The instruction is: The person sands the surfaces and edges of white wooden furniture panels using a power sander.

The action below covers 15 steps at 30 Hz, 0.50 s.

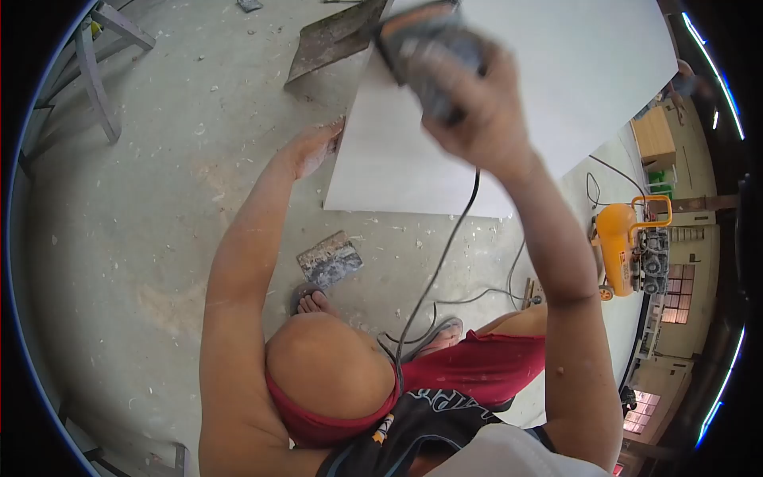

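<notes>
My right hand is wrapped around a power sander with orange and grey parts, blurred by motion. It overlaps the upper left of a large white panel in this view. A black cord runs from the sander down past my knees. At the panel's left edge, my left hand grips the rim, its fingertips partly hidden there.
A worn, bent sheet lies by the panel's upper left edge. Near my foot is a stained flat piece. A yellow air compressor stands at right, a grey trestle at upper left. Another person is at far right.
</notes>
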### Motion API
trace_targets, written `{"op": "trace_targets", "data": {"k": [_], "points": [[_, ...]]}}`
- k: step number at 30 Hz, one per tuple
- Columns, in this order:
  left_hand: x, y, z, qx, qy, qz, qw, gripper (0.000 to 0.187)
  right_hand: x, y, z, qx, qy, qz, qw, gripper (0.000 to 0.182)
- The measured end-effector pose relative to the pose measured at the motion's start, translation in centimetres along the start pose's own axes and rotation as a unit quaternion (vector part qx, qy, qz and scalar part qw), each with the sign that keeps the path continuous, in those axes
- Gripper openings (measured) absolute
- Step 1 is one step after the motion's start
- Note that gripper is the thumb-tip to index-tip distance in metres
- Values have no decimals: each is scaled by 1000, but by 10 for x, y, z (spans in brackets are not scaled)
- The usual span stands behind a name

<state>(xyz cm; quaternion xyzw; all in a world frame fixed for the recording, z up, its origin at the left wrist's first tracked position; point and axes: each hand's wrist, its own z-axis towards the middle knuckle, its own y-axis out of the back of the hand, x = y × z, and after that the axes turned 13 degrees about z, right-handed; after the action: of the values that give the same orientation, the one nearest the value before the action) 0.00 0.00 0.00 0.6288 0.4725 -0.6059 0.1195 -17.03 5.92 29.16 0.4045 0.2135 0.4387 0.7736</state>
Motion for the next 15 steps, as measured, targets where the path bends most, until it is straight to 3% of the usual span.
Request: {"op": "trace_targets", "data": {"k": [1,3,6,8,10,13,15], "points": [[2,3,2,16,-4,-11,1000,53,2,-1,-2,4,-6,3,1000,75],[4,25,-19,15,20,-1,1000,52,-3,-1,15,-114,-12,-41,993,73],[-4,28,-25,5,-3,4,1000,49,-8,0,32,-179,-104,-4,978,73],[-11,27,-15,-2,-21,42,999,56,-6,2,32,-166,-79,-12,983,72],[-16,32,-9,13,5,19,1000,64,-4,-11,22,-116,39,-10,992,73],[-17,35,-10,37,47,-17,998,83,25,-41,-14,-51,-64,11,997,75],[-21,33,-15,45,55,-27,997,92,37,-60,-29,-21,-67,3,998,63]]}}
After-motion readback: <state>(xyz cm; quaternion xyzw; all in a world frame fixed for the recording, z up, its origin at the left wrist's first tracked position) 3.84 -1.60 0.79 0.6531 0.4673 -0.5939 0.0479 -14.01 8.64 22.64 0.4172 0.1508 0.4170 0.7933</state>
